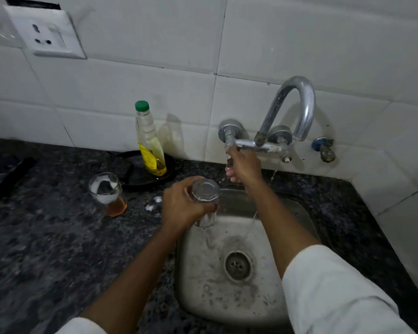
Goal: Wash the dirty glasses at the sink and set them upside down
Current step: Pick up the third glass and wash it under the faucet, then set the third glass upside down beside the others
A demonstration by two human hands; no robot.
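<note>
The sink (239, 297) lies nearest. Over its left edge the left hand (181, 204) grips an upturned glass (205, 201). A sudsy glass (108, 194) stands on the counter (46, 237). Farther back, the right hand (243, 168) curls around the tap handle (229, 143).

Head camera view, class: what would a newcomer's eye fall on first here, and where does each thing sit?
At centre, the left hand grips an upturned glass over the steel sink, while the right hand reaches to the tap handle on the tiled wall. Left on the dark counter stands a foamy glass with amber liquid, and behind it a green-capped bottle.
</note>
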